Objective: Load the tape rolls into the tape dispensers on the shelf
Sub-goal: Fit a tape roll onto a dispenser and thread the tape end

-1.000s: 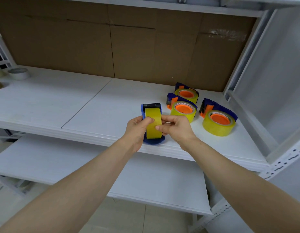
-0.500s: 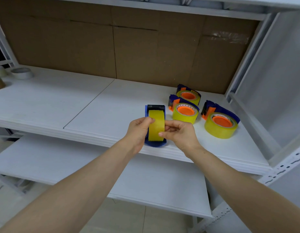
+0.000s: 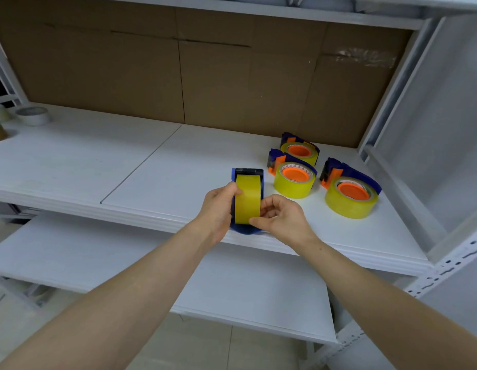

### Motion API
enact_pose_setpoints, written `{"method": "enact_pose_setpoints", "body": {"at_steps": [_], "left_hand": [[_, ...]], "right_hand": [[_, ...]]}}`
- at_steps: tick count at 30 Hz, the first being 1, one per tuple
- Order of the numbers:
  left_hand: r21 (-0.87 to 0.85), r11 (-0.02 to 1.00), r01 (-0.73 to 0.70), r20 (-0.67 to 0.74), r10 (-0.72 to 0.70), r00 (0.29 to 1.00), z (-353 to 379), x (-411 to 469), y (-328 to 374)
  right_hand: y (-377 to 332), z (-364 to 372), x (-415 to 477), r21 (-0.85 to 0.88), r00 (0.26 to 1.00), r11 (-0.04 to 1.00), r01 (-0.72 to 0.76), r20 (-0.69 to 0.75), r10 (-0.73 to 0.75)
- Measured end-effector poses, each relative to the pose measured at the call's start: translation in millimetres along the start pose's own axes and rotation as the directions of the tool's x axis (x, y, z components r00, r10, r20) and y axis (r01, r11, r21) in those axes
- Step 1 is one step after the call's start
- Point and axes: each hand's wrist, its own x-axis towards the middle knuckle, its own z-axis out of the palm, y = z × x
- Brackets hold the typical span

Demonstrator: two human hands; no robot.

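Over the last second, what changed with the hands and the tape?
The right hand slid its fingers down the yellow tape roll toward its lower end. The left hand kept holding the blue dispenser; the three loaded dispensers stayed put.

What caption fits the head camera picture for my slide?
Left hand holds a blue dispenser on the shelf while right hand pinches its yellow tape roll, beside three loaded dispensers.
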Motion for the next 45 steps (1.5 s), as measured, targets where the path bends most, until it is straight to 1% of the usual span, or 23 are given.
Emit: {"method": "enact_pose_setpoints", "body": {"at_steps": [3, 6, 8, 10, 11, 12, 14, 15, 16, 21, 24, 27, 30, 34, 37, 39, 41, 43, 45], "left_hand": [[-0.051, 0.999, 0.006, 0.063, -0.003, 0.998, 0, -2, -1], [-0.065, 0.998, -0.007, 0.078, 0.012, 0.997, 0, -4, -4], [-0.031, 0.999, -0.028, 0.08, 0.031, 0.996, -1, -3, -7], [-0.006, 0.999, -0.046, 0.089, 0.046, 0.995, -1, -3, -9], [0.002, 0.998, -0.057, 0.099, 0.056, 0.993, 0, -4, -10], [0.015, 0.998, -0.069, 0.109, 0.067, 0.992, 1, -5, -10], [0.046, 0.994, -0.097, 0.12, 0.091, 0.989, 2, -7, -11], [0.058, 0.993, -0.106, 0.116, 0.098, 0.988, 2, -8, -11], [0.065, 0.992, -0.11, 0.11, 0.102, 0.989, 2, -9, -11], [0.072, 0.99, -0.12, 0.102, 0.112, 0.988, 3, -12, -11], [0.068, 0.991, -0.114, 0.093, 0.108, 0.99, 5, -13, -11], [0.081, 0.991, -0.11, 0.098, 0.102, 0.99, 5, -14, -11], [0.096, 0.989, -0.112, 0.102, 0.103, 0.989, 5, -14, -10], [0.1, 0.988, -0.115, 0.109, 0.104, 0.989, 4, -13, -9], [0.113, 0.987, -0.116, 0.112, 0.104, 0.988, 4, -12, -9], [0.123, 0.986, -0.11, 0.116, 0.096, 0.989, 5, -12, -8], [0.131, 0.986, -0.105, 0.114, 0.091, 0.989, 5, -12, -8], [0.137, 0.985, -0.1, 0.11, 0.085, 0.99, 5, -12, -8], [0.142, 0.985, -0.093, 0.128, 0.075, 0.989, 5, -11, -7]], "right_hand": [[-2, -3, 4, 0.106, 0.998, 0.992, -0.061, -0.019, 0.064], [-3, -6, 9, 0.122, 0.993, 0.992, -0.01, -0.118, 0.025], [-8, -12, 16, 0.062, 0.979, 0.995, 0.078, -0.194, -0.064], [-16, -19, 23, -0.077, 0.96, 0.987, 0.145, -0.231, -0.159], [-22, -22, 27, -0.119, 0.962, 0.98, 0.157, -0.205, -0.179], [-28, -24, 30, -0.136, 0.975, 0.979, 0.152, -0.143, -0.172], [-36, -28, 35, -0.197, 0.991, 0.972, 0.13, 0.025, -0.128], [-37, -29, 36, -0.243, 0.99, 0.961, 0.134, 0.079, -0.119], [-38, -30, 37, -0.265, 0.987, 0.953, 0.148, 0.096, -0.127], [-35, -29, 34, -0.233, 0.97, 0.943, 0.237, -0.006, -0.245], [-34, -27, 32, -0.213, 0.96, 0.942, 0.261, -0.047, -0.276], [-33, -26, 30, -0.215, 0.955, 0.937, 0.274, -0.056, -0.292], [-35, -28, 31, -0.315, 0.956, 0.908, 0.276, -0.009, -0.294], [-43, -36, 36, -0.444, 0.956, 0.849, 0.287, 0.085, -0.279], [-53, -41, 38, -0.538, 0.946, 0.779, 0.323, 0.186, -0.264], [-58, -42, 39, -0.594, 0.938, 0.725, 0.347, 0.218, -0.27], [-61, -41, 39, -0.677, 0.925, 0.63, 0.38, 0.26, -0.279], [-60, -38, 38, -0.753, 0.904, 0.505, 0.423, 0.309, -0.296], [-58, -35, 37, -0.801, 0.887, 0.4, 0.445, 0.334, -0.319]]}}
